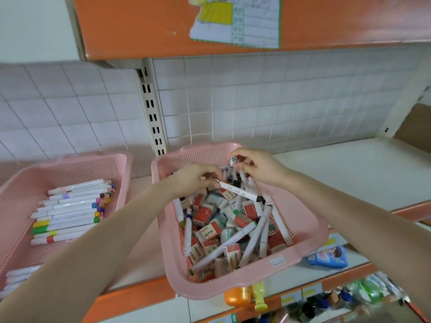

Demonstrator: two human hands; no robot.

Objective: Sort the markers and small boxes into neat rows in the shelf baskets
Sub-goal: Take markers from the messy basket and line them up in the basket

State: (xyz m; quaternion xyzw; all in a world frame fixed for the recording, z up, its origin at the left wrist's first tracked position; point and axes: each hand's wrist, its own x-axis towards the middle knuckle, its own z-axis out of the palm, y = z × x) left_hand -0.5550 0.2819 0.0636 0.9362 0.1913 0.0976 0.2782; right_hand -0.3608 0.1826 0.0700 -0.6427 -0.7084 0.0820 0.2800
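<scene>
Head view. Judged under halfway. Neat rows of markers (70, 206) in left basket (121, 164); more markers and boxes (205, 215) jumbled in right basket (303, 248). Over the jumble, left hand (196, 180) pinching a marker (240, 191), right hand (258, 166) pinching second marker (232, 163) near its cap.

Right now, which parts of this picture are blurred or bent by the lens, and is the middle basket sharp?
Head view: the middle basket, left hand and right hand look sharp; the upper shelf and bottom-right goods are smeared; the wall tiles bow from the wide lens.
</scene>
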